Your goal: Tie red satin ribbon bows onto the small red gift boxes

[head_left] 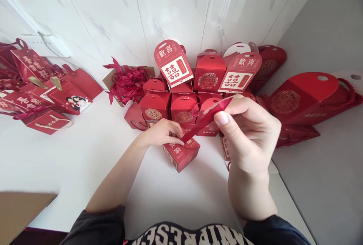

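A red ribbon (pixel 202 121) is stretched slantwise between my two hands. My right hand (pixel 251 135) is raised and pinches its upper end between thumb and fingers. Lower down, my left hand (pixel 164 133) is closed on the ribbon's other end, just at the top of a small red gift box (pixel 183 158). White characters mark the box's front, and it stands on the table with a corner turned towards me. My left fingers partly cover its top, so I cannot tell whether the ribbon passes through it.
Several red boxes (pixel 183 109) are stacked behind my hands against the tiled wall. A carton of loose ribbons (pixel 127 86) stands left of them. More red gift bags (pixel 75 95) fill the far left, and larger red boxes (pixel 304 95) the right. Cardboard (pixel 25 211) lies at the near left.
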Available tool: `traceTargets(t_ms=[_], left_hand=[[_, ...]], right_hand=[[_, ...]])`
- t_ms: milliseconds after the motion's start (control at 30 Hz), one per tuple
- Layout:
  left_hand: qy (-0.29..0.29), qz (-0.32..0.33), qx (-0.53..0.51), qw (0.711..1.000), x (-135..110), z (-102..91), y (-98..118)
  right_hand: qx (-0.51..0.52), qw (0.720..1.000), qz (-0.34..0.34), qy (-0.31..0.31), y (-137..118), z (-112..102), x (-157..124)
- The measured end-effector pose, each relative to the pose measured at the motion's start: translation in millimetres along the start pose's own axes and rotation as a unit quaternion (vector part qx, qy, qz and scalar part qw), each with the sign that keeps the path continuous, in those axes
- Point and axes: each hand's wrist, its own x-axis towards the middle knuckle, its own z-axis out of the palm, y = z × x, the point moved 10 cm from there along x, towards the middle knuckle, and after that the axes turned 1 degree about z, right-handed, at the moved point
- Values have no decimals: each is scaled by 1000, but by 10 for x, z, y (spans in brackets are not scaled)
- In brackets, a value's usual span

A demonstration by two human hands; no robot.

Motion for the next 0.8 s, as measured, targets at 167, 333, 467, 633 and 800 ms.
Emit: traceTargets(t_ms=[167, 333, 467, 633, 800], left_hand=[[-25, -34, -13, 999, 45, -38, 40], [-57, -70, -32, 995, 9, 10, -60], [-80, -61, -30, 995, -3, 97, -129], [-83, -53, -45, 994, 7, 153, -163], [-100, -27, -55, 993, 40, 248, -173]], right_hand=[[44, 999, 15, -17, 10, 21, -55], [70, 997, 14, -20, 36, 40, -75], [54, 998, 26, -25, 73, 71, -65], [49, 998, 43, -25, 141, 86, -85], [44, 998, 46, -13, 209, 51, -107]])
